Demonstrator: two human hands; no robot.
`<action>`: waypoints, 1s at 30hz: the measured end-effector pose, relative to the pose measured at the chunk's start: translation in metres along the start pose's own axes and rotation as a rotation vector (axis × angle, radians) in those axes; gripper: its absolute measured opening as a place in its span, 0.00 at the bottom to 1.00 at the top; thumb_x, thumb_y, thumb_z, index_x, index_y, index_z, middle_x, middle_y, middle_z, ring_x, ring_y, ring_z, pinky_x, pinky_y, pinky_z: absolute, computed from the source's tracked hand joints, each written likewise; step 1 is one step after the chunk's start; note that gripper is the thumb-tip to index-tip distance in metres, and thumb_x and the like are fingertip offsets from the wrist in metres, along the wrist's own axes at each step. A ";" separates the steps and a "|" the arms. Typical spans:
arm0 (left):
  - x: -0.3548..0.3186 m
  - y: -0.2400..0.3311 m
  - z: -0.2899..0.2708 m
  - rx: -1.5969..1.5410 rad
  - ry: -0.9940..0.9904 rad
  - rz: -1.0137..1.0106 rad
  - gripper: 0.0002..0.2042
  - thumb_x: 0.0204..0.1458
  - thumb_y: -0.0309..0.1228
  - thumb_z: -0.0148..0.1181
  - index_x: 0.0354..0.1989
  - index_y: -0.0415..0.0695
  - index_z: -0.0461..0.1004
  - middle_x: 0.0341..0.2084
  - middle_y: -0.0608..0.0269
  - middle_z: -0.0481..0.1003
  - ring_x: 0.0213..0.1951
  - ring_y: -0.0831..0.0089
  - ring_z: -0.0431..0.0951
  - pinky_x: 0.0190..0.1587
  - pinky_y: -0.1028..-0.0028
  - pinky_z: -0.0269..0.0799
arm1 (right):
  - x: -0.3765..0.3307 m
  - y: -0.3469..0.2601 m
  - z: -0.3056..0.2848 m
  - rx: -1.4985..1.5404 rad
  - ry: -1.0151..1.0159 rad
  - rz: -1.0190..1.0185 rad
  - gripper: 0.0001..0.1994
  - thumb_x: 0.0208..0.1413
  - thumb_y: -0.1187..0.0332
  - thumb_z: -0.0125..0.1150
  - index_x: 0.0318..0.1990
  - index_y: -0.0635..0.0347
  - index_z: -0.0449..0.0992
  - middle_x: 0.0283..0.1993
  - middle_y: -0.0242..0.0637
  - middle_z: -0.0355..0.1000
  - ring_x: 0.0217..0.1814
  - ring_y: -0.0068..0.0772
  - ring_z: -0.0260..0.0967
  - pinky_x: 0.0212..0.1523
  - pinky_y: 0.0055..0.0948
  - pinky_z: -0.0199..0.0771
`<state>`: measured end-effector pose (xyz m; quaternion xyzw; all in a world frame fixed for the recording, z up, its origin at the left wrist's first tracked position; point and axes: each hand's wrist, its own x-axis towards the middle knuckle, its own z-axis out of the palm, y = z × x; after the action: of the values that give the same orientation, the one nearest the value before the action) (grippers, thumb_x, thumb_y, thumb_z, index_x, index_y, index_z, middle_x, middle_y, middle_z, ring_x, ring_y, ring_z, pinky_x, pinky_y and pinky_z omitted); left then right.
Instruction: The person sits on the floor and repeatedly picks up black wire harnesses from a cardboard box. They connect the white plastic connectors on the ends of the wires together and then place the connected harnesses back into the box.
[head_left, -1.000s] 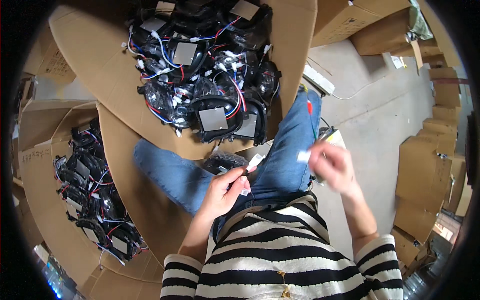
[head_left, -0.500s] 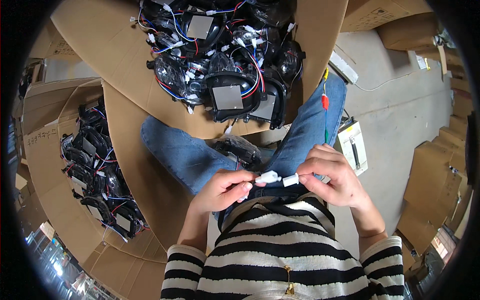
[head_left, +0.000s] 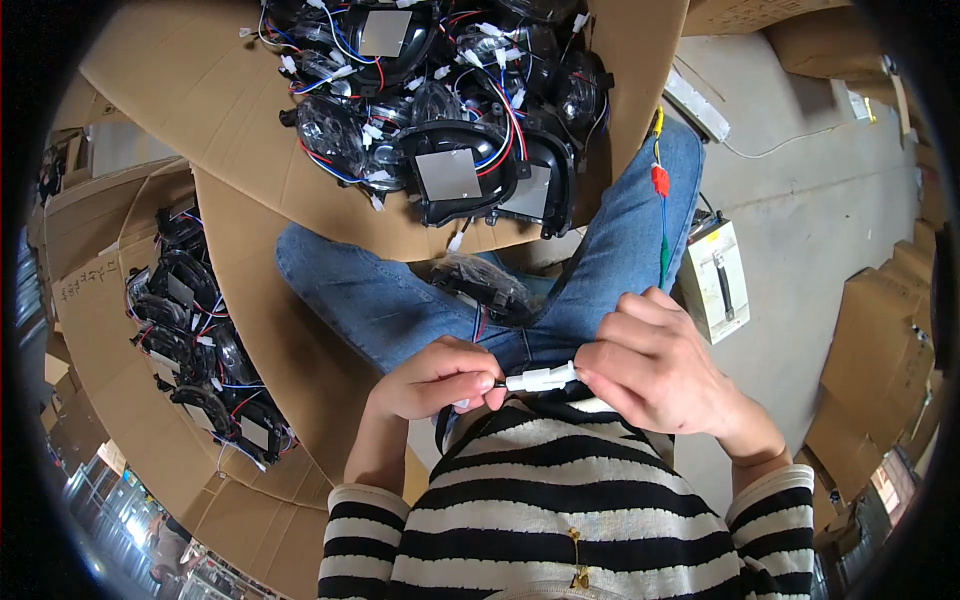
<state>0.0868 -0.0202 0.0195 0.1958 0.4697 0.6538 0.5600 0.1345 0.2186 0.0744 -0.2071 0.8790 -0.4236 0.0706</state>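
Seen from above, a seated person in a striped top and jeans works over their lap, with cardboard all around.

At far left, an open carton (head_left: 120, 290) holds black lamp housings with red, blue and white wires. Toward the top middle, a larger carton (head_left: 250, 140) holds a heap of the same housings (head_left: 450, 110).

The left hand (head_left: 435, 378) is closed, fingertips pinching a dark wire just left of a white connector (head_left: 540, 378). The connector lies level across the lap, its long axis running left to right, directly between both hands and touching each. The right hand (head_left: 650, 365) is closed too, thumb and fingers gripping the connector's right end. Both hands sit equally near it, close against the body.

Just above them, a bagged housing (head_left: 480, 282) rests between the knees, and wires run down from it toward the hands. Open room is tight: knees on either side, the big carton's edge ahead.

At right, a small box-shaped device (head_left: 715, 280) stands on the bare concrete floor (head_left: 800, 200), with red, yellow and green leads (head_left: 660, 200) draped over the right knee.
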 end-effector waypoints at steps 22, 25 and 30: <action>-0.263 0.143 0.054 0.984 1.818 -0.270 0.13 0.51 0.35 0.43 0.33 0.36 0.69 0.21 0.62 0.68 0.25 0.74 0.67 0.36 0.77 0.64 | -0.031 0.027 0.011 0.156 0.222 0.100 0.02 0.40 0.74 0.55 0.24 0.60 0.69 0.21 0.31 0.63 0.23 0.31 0.56 0.25 0.27 0.51; -0.267 0.138 0.034 2.366 1.360 -0.601 0.13 0.51 0.30 0.44 0.40 0.33 0.67 0.31 0.54 0.70 0.35 0.66 0.70 0.43 0.71 0.64 | -0.028 0.027 0.013 0.183 0.211 0.082 0.02 0.41 0.74 0.54 0.24 0.59 0.68 0.21 0.32 0.62 0.23 0.32 0.57 0.25 0.28 0.52; -0.047 0.032 -0.030 1.497 1.080 0.167 0.18 0.37 0.21 0.58 0.41 0.41 0.68 0.41 0.55 0.68 0.37 0.63 0.71 0.38 0.70 0.67 | -0.023 0.025 0.021 0.111 0.174 0.067 0.03 0.41 0.73 0.55 0.24 0.59 0.68 0.21 0.32 0.60 0.24 0.32 0.56 0.25 0.28 0.52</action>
<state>0.0596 -0.0731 0.0438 0.2085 0.9511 0.2209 -0.0563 0.1537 0.2273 0.0403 -0.1356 0.8635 -0.4855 0.0195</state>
